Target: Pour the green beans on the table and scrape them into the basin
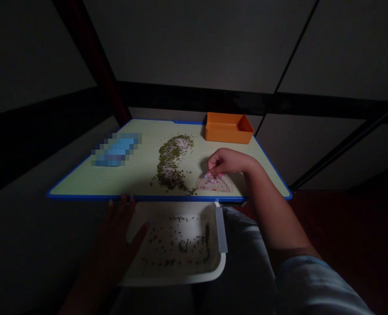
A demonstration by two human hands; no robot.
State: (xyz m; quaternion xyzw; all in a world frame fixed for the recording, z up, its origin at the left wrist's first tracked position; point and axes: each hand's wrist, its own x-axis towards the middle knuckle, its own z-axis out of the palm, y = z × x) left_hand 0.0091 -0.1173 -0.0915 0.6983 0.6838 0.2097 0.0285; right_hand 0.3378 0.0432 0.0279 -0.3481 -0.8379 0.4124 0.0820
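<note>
A curved heap of small green beans (168,159), mixed with whitish grains, lies mid-table. To its right, my right hand (220,162) is closed, its fingertips pinched at the upper edge of a clear pinkish protractor (218,186); what they hold, if anything, is too small to name. Small pink and white bits show on and around the protractor. My left hand (123,234) has its fingers spread at the left side of a white tray (200,278), near the table's front edge. Scattered dark beans lie in this tray, below the table.
An orange open box (228,134) stands at the table's back right. A blue, blurred-out item (118,151) lies at the left. The pale tabletop (138,175) has a blue rim. Dark panels rise behind it.
</note>
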